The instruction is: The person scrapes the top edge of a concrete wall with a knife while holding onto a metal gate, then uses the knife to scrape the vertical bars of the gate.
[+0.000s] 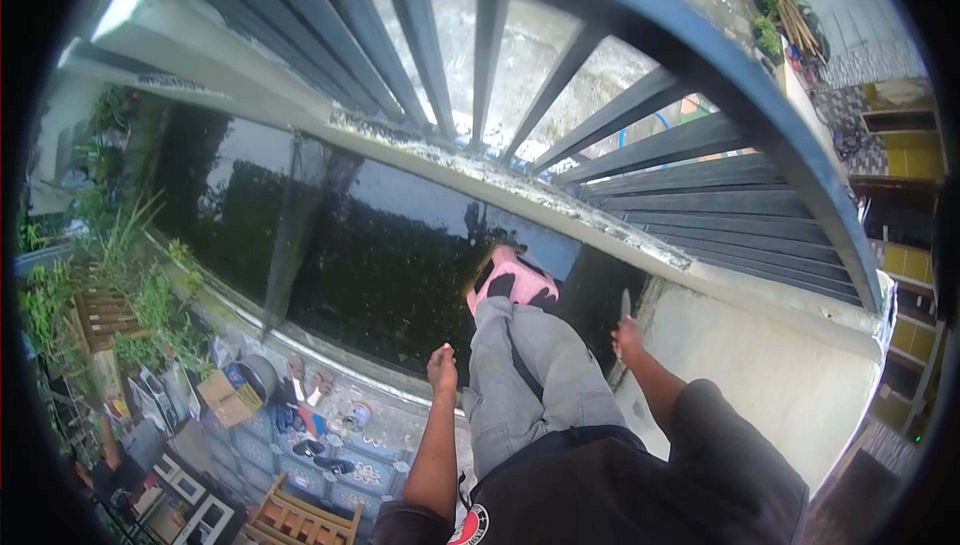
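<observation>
My right hand (627, 338) is closed around a knife-like tool (626, 304) whose pale blade points away from me. On the other side of my legs, my left hand (441, 367) hangs with its fingers curled in; what it holds, if anything, is too small to make out. Below me, my feet rest on a pink object (518, 280) at the dark water (390, 265). A pale concrete ledge (740, 375) lies beside my right arm.
A dark metal railing (610, 160) curves above a concrete wall. Plants (150, 315) grow at the left. Lower left are a cardboard box (228, 397), sandals (322, 457), a wooden chair (300, 513) and a seated person (115, 475).
</observation>
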Tool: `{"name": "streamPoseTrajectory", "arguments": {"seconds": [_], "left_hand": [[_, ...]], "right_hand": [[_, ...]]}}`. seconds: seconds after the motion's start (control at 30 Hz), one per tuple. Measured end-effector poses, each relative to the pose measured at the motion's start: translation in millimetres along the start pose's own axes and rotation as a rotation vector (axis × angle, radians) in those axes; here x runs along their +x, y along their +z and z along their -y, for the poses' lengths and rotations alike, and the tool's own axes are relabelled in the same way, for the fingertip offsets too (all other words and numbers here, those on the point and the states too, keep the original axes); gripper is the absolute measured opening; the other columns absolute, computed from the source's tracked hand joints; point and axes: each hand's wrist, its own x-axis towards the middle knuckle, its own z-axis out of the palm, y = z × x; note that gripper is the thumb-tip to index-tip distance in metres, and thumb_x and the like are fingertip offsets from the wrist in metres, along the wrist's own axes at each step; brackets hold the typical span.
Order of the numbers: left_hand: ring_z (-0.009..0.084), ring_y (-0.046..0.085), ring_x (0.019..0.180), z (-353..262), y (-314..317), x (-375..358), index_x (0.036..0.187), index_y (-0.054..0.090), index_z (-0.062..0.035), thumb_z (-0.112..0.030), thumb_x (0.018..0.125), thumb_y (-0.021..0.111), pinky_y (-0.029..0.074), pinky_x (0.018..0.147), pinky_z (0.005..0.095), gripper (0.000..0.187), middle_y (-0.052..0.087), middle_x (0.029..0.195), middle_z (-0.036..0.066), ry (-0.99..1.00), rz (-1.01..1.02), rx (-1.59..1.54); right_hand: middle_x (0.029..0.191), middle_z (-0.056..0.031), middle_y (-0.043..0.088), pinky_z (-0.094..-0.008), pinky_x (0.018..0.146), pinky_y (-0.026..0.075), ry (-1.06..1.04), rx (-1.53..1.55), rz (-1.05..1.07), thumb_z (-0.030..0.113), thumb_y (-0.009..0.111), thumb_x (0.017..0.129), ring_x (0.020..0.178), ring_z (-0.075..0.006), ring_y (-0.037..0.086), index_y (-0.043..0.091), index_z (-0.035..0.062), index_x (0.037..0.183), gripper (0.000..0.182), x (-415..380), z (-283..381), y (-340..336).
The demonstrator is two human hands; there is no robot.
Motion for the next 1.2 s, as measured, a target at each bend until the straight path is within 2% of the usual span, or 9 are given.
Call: {"name": "streamPoseTrajectory", "arguments": {"seconds": [0.07, 0.3, 0.5, 0.67, 0.73, 0.83, 0.93, 1.1, 1.2], "left_hand": [[0.0187, 0.064, 0.094, -42.4, -2.3, -10.2, 0.117, 0.068, 0.0003, -0.04, 0.097, 0.065, 0.051, 0.085, 0.0325, 0.045, 0.07, 0.108, 0.01, 0.069, 0.006, 0.001], [0.0154, 0.064, 0.096, -199.7, 17.9, -60.5, 0.12, 0.067, -0.0059, -0.037, 0.098, 0.063, 0.05, 0.076, 0.0286, 0.038, 0.07, 0.108, 0.005, 0.345, 0.086, -0.025], [0.0185, 0.068, 0.092, -267.9, 71.8, -93.1, 0.125, 0.065, -0.0034, -0.031, 0.1, 0.061, 0.052, 0.073, 0.028, 0.038, 0.071, 0.108, 0.01, 0.671, 0.189, 0.059], [0.0199, 0.07, 0.084, -337.8, 96.6, -169.1, 0.11, 0.071, 0.0004, -0.026, 0.1, 0.062, 0.054, 0.075, 0.0305, 0.03, 0.073, 0.098, 0.011, 1.135, 0.202, 0.049], [0.0172, 0.067, 0.074, -372.3, 107.7, -226.7, 0.1, 0.074, -0.0009, -0.016, 0.094, 0.069, 0.052, 0.067, 0.0284, 0.017, 0.071, 0.088, 0.009, 1.518, 0.107, 0.134], [0.0155, 0.061, 0.066, -413.5, 125.0, -297.9, 0.094, 0.074, -0.0028, -0.006, 0.087, 0.075, 0.049, 0.062, 0.0287, 0.008, 0.067, 0.08, 0.008, 1.865, 0.178, 0.108], [0.023, 0.06, 0.07, -445.5, 145.9, -354.1, 0.081, 0.072, -0.0081, -0.004, 0.078, 0.08, 0.048, 0.066, 0.0364, 0.009, 0.065, 0.077, 0.006, 2.226, 0.172, -0.025], [0.0255, 0.059, 0.077, -460.4, 178.1, -423.6, 0.075, 0.067, -0.0067, -0.003, 0.081, 0.076, 0.047, 0.073, 0.0378, 0.012, 0.067, 0.079, 0.006, 2.363, 0.366, 0.011], [0.0268, 0.06, 0.08, -461.2, 209.6, -452.5, 0.077, 0.07, -0.007, -0.006, 0.083, 0.076, 0.048, 0.077, 0.0388, 0.009, 0.068, 0.083, 0.006, 2.369, 0.473, 0.037]], "right_hand": [[0.076, -0.0106, 0.063, -0.0369, 0.041, 0.045, -0.046, -0.033, -0.05, 0.046, 0.037, 0.105, 0.048, -0.0199, 0.053, 0.057, 0.007, 0.113, 0.045, -9.1, -8.9, -30.4], [0.074, -0.0076, 0.06, -0.0368, 0.042, 0.045, -0.031, 0.243, 0.098, 0.051, 0.034, 0.105, 0.047, -0.0188, 0.049, 0.058, 0.0099, 0.118, 0.05, -71.6, 20.2, -40.4], [0.073, -0.0086, 0.061, -0.0353, 0.04, 0.044, -0.175, 0.41, 0.195, 0.045, 0.036, 0.106, 0.045, -0.0178, 0.051, 0.06, 0.0083, 0.118, 0.045, -122.5, 54.1, -32.3], [0.072, -0.0091, 0.062, -0.0345, 0.041, 0.046, -0.203, 0.586, 0.124, 0.044, 0.038, 0.106, 0.045, -0.0173, 0.052, 0.06, 0.0072, 0.118, 0.044, -118.2, 14.8, -51.3], [0.073, -0.0097, 0.063, -0.0366, 0.042, 0.048, -0.1, 0.582, -0.037, 0.042, 0.037, 0.107, 0.046, -0.0187, 0.054, 0.06, 0.0063, 0.117, 0.044, -109.9, -15.4, -61.6], [0.073, -0.0104, 0.064, -0.0387, 0.043, 0.049, 0.009, 0.605, -0.159, 0.041, 0.036, 0.107, 0.047, -0.0209, 0.056, 0.061, 0.0053, 0.115, 0.044, -115.7, -69.7, -78.2], [0.072, -0.0113, 0.064, -0.0401, 0.043, 0.049, 0.14, 0.547, -0.158, 0.04, 0.035, 0.106, 0.048, -0.0229, 0.058, 0.061, 0.0045, 0.114, 0.045, -123.7, -123.1, -87.8], [0.069, -0.0126, 0.064, -0.0446, 0.047, 0.05, 0.158, 0.716, -0.307, 0.04, 0.036, 0.105, 0.048, -0.0251, 0.06, 0.063, 0.002, 0.101, 0.047, -163.6, -165.0, -69.7], [0.071, -0.0114, 0.064, -0.0406, 0.044, 0.05, 0.199, 0.801, -0.272, 0.041, 0.035, 0.106, 0.048, -0.0232, 0.059, 0.06, 0.0051, 0.111, 0.045, -167.6, -175.8, -55.9]]}}
